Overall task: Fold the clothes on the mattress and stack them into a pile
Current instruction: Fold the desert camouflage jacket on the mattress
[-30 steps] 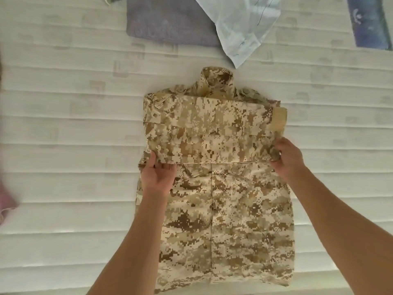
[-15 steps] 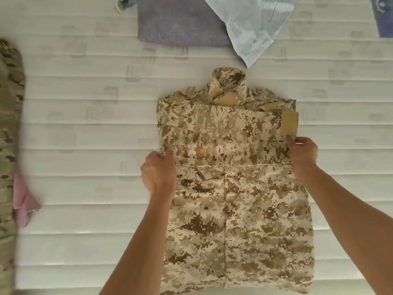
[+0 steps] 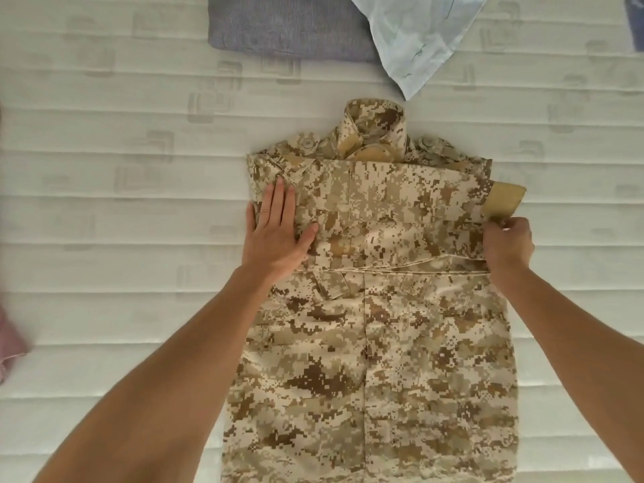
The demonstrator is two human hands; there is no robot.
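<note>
A desert-camouflage jacket (image 3: 383,343) lies flat on the white mattress (image 3: 122,169), collar away from me, with its sleeves folded across the chest in a band. My left hand (image 3: 278,228) presses flat with straight fingers on the left end of that sleeve band. At the right end my right hand (image 3: 507,242) pinches the sleeve just below the tan cuff patch (image 3: 505,200).
A folded grey-purple garment (image 3: 289,26) and a pale blue cloth (image 3: 418,33) lie at the far edge. A pink cloth (image 3: 10,339) shows at the left border, and a dark blue item (image 3: 636,22) at the top right corner.
My left hand has opened and moved up onto the folded sleeve, now pressing flat. My right hand has shifted slightly right to the cuff. The camouflage item at the left edge is out of view.
</note>
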